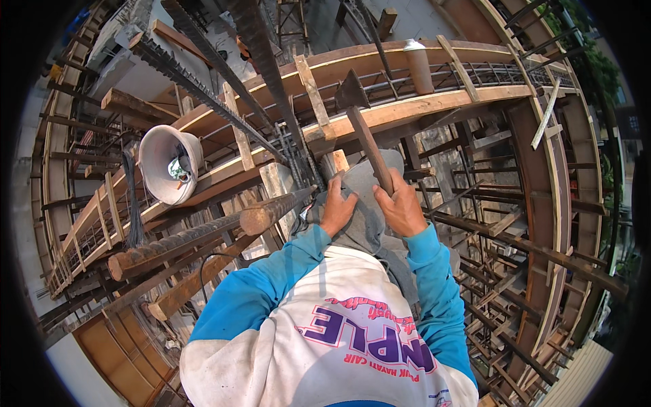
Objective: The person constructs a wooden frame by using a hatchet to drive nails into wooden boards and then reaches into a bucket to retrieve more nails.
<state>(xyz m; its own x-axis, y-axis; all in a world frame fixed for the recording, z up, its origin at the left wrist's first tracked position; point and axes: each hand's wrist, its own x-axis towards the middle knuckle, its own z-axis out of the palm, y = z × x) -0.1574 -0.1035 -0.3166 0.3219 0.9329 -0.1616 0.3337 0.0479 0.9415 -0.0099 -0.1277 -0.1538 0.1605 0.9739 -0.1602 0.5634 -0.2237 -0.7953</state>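
My right hand (403, 203) grips the wooden handle of a hatchet (369, 146) in front of me. Its dark, broad head points up and away, over the edge of a timber beam form (420, 102). Lower down, my left hand (338, 205) is by my grey-trousered knee. Its index finger and thumb are spread apart, with nothing visible between them; the other fingers are partly hidden. Just beyond that hand are a short pale wood piece (339, 161) and a cluster of upright ribbed steel bars (295, 146).
A whitish bucket (193, 152) holding small items leans at the left, near a bundle of thin wire (133, 203). A brownish bottle (420, 71) stands on the far form. Thick round-ended poles (264, 216) jut out at left. Scaffold timbers (502, 237) and open gaps lie below right.
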